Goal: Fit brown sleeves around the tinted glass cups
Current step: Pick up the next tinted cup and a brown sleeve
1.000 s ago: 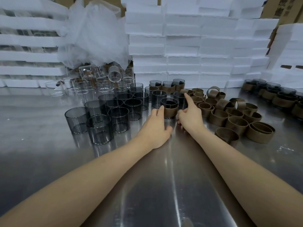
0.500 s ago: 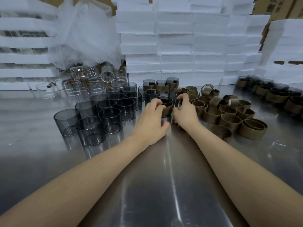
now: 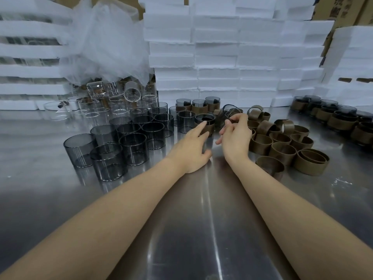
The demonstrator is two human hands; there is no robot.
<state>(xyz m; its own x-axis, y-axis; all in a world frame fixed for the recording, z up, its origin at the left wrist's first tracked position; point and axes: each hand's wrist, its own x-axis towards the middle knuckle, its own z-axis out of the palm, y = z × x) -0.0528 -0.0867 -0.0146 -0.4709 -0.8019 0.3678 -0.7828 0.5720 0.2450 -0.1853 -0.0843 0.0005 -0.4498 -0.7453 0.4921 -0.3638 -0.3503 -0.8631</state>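
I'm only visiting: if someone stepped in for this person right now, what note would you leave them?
Left hand: open, index finger touching the rim of a sleeved cup.
Right hand: holds a tilted tinted cup, lifted, apparently without a sleeve.
Bare cups cluster on the left; loose sleeves lie on the right.
Done: the back row and the far-right group wear sleeves.
Left: sleeve the held cup, then the bare ones.

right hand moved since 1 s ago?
Yes. It rose off the table, staying right of the sleeved cup; the right hand now pinches a tilted cup.
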